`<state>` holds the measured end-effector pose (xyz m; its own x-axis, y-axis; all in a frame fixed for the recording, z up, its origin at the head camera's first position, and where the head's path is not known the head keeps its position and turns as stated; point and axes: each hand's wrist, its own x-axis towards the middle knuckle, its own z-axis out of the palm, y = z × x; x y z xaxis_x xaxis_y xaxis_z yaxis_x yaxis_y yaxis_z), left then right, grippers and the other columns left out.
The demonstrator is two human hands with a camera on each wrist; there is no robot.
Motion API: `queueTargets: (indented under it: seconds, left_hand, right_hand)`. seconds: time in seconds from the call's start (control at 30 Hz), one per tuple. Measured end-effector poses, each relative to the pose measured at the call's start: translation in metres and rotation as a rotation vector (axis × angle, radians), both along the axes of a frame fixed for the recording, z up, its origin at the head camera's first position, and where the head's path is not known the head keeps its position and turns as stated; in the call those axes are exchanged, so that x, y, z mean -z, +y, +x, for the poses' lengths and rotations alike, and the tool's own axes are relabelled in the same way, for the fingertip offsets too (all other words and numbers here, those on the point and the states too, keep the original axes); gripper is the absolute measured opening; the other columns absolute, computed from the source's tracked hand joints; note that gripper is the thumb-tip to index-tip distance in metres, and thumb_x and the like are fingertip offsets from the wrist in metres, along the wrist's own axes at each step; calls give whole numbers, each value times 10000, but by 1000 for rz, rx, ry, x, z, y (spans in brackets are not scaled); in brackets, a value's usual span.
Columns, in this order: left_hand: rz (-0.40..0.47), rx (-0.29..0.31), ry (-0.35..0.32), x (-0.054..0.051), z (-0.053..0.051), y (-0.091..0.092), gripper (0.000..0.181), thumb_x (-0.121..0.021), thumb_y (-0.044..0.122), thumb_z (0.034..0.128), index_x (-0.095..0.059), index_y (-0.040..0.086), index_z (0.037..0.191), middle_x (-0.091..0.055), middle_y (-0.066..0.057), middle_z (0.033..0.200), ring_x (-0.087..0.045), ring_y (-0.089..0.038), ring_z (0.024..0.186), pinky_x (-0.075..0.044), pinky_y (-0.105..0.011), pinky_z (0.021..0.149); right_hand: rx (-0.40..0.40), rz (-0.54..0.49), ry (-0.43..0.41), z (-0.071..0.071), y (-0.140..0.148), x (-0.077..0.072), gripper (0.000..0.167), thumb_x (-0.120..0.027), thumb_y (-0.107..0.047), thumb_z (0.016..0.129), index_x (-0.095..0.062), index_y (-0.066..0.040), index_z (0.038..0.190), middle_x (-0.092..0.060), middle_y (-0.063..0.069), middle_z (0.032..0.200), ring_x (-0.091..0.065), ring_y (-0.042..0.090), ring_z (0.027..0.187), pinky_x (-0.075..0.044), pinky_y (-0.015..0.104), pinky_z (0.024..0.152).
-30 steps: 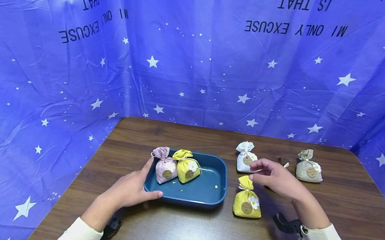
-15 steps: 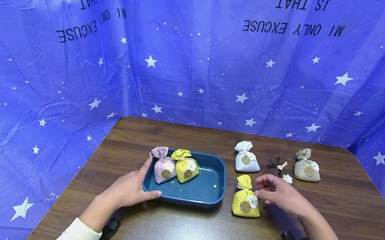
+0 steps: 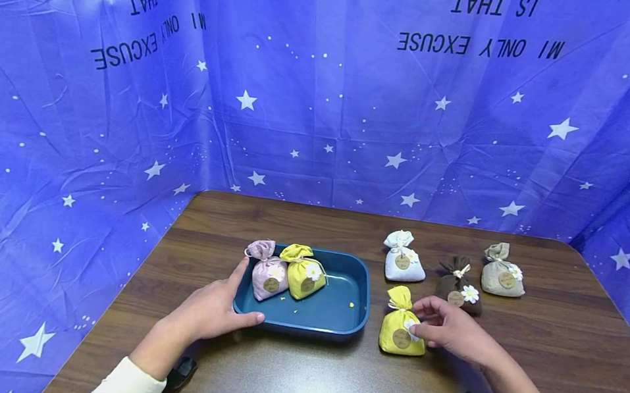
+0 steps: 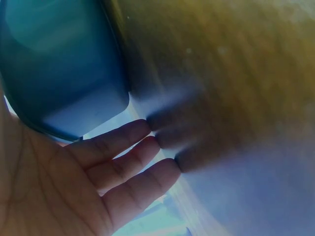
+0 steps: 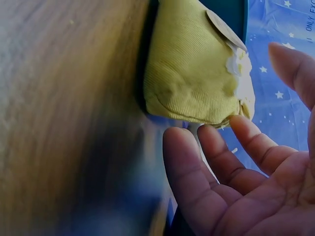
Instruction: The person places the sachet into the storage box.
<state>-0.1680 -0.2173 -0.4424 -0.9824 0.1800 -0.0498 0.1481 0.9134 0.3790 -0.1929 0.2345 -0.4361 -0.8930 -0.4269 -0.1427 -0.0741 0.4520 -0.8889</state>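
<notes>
My left hand rests along the left end of a dark blue tray, thumb over the near rim; in the left wrist view its fingers lie relaxed beside the tray. Inside the tray lean a pink sachet and a yellow sachet. Right of the tray, another yellow sachet lies on the table, with my right hand at its right side. The right wrist view shows the fingers loosely spread by this sachet, thumb apart, not closed round it.
Behind the near yellow sachet lie a white sachet, a brown sachet and a beige sachet on the wooden table. A blue star-printed curtain hangs along the table's back and sides.
My right hand has moved from beside the white sachet toward the near side, down to the yellow sachet's right side, uncovering the brown sachet. My left hand has stayed at the tray.
</notes>
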Motion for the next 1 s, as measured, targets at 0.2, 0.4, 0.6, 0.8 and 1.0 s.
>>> queueTargets:
  seconds: [0.2,0.4,0.6,0.8,1.0]
  left_hand:
    - [6,1,2,-1,1,0,1191,-679,710,775,-87,90,1603,-589,-267,1297,-607,-368,1142,-477,-522,935]
    - [6,6,8,0,1,0,1192,-676,713,776,-89,86,1602,-592,-266,1296,-607,-367,1142,-477,-520,935]
    - [6,5,1,0,1,0,1193,-669,724,774,-85,96,1604,-581,-269,1311,-598,-370,1159,-470,-522,946]
    - [9,3,0,-1,0,0,1192,-671,722,774,-87,96,1604,-579,-269,1313,-597,-371,1161,-469,-523,948]
    - [8,4,1,0,0,0,1193,-677,715,775,-88,90,1603,-578,-266,1319,-595,-369,1165,-468,-521,951]
  right_hand:
    - [23,-7,-2,3,-7,0,437,-765,-149,861,-553,53,1186,-608,169,1100,-606,210,834,-535,352,612]
    - [69,22,-12,3,-12,1,458,-779,-184,855,-548,36,1184,-592,151,1069,-600,228,823,-528,386,594]
    - [88,38,-13,2,-16,2,459,-792,-196,842,-544,30,1154,-584,136,1034,-599,226,816,-522,385,572]
    - [76,36,7,0,-15,5,401,-782,-165,845,-546,18,1113,-587,112,974,-574,202,735,-504,343,536]
    - [54,26,47,-2,-15,8,363,-774,-149,846,-555,13,1085,-590,98,940,-568,178,703,-495,320,522]
